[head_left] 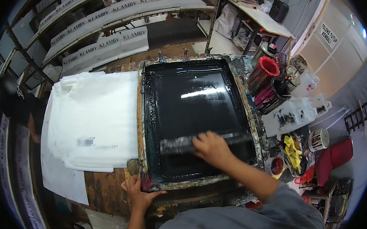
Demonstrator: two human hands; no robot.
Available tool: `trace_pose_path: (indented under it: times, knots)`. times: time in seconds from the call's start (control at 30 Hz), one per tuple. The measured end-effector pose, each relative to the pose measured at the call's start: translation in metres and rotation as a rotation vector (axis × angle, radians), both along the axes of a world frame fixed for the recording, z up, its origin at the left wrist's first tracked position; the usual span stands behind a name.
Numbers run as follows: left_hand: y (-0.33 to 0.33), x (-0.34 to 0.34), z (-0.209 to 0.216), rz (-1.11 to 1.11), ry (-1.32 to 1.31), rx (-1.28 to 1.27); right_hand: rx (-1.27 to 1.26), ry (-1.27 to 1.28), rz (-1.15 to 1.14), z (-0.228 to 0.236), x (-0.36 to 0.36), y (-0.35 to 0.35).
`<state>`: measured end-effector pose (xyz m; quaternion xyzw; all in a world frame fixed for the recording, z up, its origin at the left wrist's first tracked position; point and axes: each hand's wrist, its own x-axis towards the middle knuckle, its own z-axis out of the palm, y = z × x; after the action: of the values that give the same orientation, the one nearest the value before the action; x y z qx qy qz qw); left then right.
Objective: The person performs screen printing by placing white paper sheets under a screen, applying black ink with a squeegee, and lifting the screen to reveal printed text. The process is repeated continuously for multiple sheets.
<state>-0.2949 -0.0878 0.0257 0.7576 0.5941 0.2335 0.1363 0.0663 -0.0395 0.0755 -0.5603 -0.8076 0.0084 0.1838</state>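
A framed printing screen [141,117] lies on the worktable in front of me, its mesh coated with wet, shiny black ink [192,114]. My right hand [213,149] is closed around a squeegee [175,145] that lies across the near part of the mesh. The squeegee is a long, dark bar with ink on it, slightly blurred; my hand hides part of its middle. At the screen's near left corner, my left hand [137,191] rests against the frame. Its thumb stretches along the near edge and its fingers are apart, holding nothing.
Left of the screen lies a stack of white printed sheets [95,120]. Paint cans, a red container [267,68] and stained plastic jugs [288,116] crowd the right side. Printed sheets hang on racks [126,11] behind. Another person [19,103] stands at far left.
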Motion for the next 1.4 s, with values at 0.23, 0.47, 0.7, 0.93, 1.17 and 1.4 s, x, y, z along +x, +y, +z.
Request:
trace_pose_path:
  times: [0.23, 0.47, 0.7, 0.93, 1.17, 1.4]
  knots:
    - [-0.004, -0.002, 0.011, 0.000, -0.018, -0.036, 0.108, -0.075, -0.018, -0.014, 0.051, 0.234]
    - [-0.012, -0.007, -0.022, -0.003, -0.433, -0.064, -0.107, -0.134, 0.091, 0.030, 0.091, 0.336]
    - [-0.018, -0.007, -0.025, -0.036, -0.307, 0.045, 0.018, -0.191, -0.024, -0.002, 0.059, 0.249]
    - [-0.014, -0.006, -0.023, -0.054, -0.246, 0.156, -0.060, -0.199, -0.074, 0.041, -0.008, 0.002]
    - [-0.009, 0.027, 0.022, -0.003, -0.876, 0.110, -0.084, 0.041, -0.003, 0.111, -0.025, -0.090]
    - [0.067, 0.071, 0.141, -0.073, -1.117, 0.436, 0.354, -0.081, -0.151, 0.241, -0.026, -0.025]
